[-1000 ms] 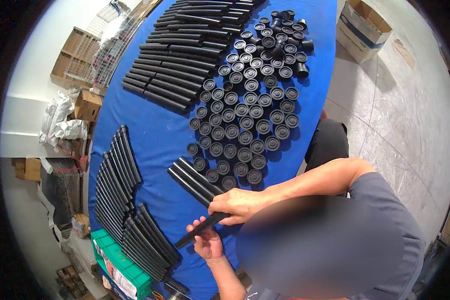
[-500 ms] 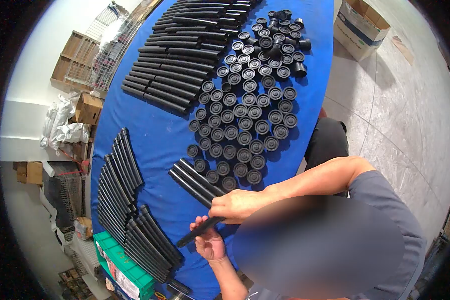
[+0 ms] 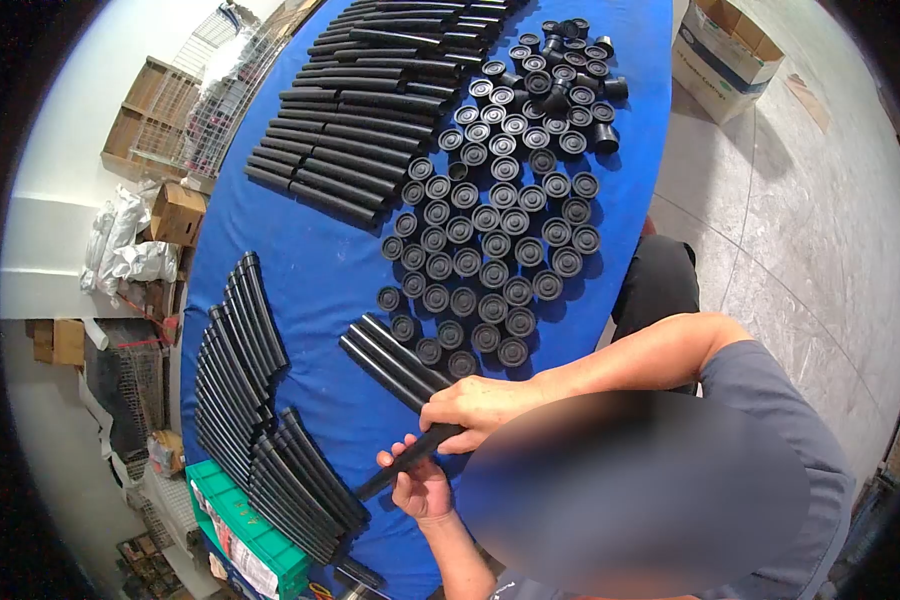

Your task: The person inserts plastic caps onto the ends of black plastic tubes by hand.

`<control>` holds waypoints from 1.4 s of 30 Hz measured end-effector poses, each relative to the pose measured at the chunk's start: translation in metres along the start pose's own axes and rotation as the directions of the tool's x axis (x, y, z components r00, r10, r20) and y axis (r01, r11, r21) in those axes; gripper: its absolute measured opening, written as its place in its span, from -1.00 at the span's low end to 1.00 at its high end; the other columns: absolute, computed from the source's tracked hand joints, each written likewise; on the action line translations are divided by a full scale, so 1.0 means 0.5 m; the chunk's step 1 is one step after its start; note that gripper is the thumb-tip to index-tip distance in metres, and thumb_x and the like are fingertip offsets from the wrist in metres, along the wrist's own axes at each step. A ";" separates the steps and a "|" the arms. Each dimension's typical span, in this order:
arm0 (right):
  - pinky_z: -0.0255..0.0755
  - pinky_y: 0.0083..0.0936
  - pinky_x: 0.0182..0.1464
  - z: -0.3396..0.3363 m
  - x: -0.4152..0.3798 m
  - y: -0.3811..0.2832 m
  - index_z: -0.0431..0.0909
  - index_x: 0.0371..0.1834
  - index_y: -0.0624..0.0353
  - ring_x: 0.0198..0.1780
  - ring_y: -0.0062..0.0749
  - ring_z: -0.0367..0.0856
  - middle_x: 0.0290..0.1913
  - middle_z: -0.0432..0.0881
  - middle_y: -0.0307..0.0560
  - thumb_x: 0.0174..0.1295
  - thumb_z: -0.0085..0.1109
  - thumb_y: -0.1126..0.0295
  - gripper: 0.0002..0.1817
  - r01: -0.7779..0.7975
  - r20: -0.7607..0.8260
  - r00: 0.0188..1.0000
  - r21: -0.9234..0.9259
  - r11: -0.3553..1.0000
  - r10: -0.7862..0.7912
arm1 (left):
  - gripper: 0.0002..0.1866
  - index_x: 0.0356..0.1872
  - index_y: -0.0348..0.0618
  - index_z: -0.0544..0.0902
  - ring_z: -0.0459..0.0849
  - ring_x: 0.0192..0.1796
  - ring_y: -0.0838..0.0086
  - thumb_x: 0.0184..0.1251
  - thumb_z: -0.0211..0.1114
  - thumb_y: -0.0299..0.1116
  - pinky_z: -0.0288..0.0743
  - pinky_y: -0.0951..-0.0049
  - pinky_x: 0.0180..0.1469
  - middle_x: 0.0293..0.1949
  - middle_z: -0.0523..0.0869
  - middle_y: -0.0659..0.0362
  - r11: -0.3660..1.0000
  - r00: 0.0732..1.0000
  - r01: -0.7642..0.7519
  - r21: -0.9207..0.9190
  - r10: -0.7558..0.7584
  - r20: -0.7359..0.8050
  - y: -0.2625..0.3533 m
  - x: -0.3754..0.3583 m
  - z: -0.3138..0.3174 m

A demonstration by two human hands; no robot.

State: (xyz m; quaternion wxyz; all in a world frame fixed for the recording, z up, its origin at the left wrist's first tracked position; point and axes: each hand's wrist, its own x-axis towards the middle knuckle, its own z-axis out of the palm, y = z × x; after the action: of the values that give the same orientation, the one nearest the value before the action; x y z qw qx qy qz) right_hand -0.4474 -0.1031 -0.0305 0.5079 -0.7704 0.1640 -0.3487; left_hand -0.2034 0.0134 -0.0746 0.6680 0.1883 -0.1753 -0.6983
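Head view: both hands grip one black tube (image 3: 402, 460) above the tabletop (image 3: 320, 280), left hand (image 3: 422, 487) beneath, right hand (image 3: 478, 405) over its end; probably capping, next needing a cap (image 3: 513, 351).

The person wears a grey short-sleeved cotton T-shirt (image 3: 770, 420) with the sleeve ending above the elbow, dark black trousers (image 3: 655, 285) over the leg below, and both forearms and hands bare of gloves.
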 end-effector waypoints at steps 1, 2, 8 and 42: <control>0.59 -0.14 -0.23 0.002 -0.001 0.004 0.51 0.05 0.24 -0.16 0.07 0.65 -0.19 0.55 0.06 0.26 0.32 0.38 -0.65 0.026 -0.013 1.000 -0.025 0.999 -0.027 | -0.61 0.23 -0.15 0.62 0.48 0.48 0.13 0.40 0.38 -0.51 0.29 0.05 0.60 0.37 0.60 0.00 1.000 1.000 -0.003 0.018 0.003 -0.011 -0.001 0.002 0.004; 0.59 -0.14 -0.23 0.005 -0.003 0.011 0.51 0.06 0.25 -0.14 0.07 0.65 -0.18 0.55 0.07 0.26 0.32 0.38 -0.65 0.053 -0.027 0.998 -0.051 0.997 -0.054 | -0.61 0.23 -0.16 0.62 0.48 0.48 0.14 0.40 0.38 -0.51 0.29 0.05 0.60 0.37 0.60 0.00 0.999 1.000 -0.005 0.037 0.006 -0.020 -0.001 0.003 0.008; 0.58 -0.10 -0.17 0.001 -0.003 -0.001 0.49 0.11 0.27 -0.08 0.07 0.66 -0.11 0.57 0.09 0.30 0.27 0.39 -0.64 0.086 0.076 0.994 -0.099 0.991 -0.079 | -0.58 0.24 -0.15 0.61 0.50 0.46 0.17 0.39 0.43 -0.43 0.32 0.09 0.59 0.37 0.60 0.03 0.999 1.000 0.015 -0.038 -0.016 -0.022 -0.002 0.002 0.000; 0.60 -0.11 -0.21 0.007 -0.007 0.010 0.50 0.16 0.28 -0.16 0.09 0.68 -0.12 0.59 0.12 0.24 0.34 0.38 -0.56 0.140 0.031 0.990 -0.170 0.975 -0.136 | -0.58 0.28 -0.20 0.58 0.49 0.47 0.10 0.43 0.37 -0.49 0.38 0.08 0.56 0.34 0.60 -0.06 0.996 0.996 0.041 -0.082 -0.048 -0.081 -0.001 0.005 0.011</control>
State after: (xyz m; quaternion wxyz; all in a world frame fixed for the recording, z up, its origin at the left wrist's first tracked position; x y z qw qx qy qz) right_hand -0.4470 -0.1009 -0.0369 0.4156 -0.8243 0.1346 -0.3602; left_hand -0.2065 0.0108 -0.0700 0.6660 0.1939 -0.1150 -0.7111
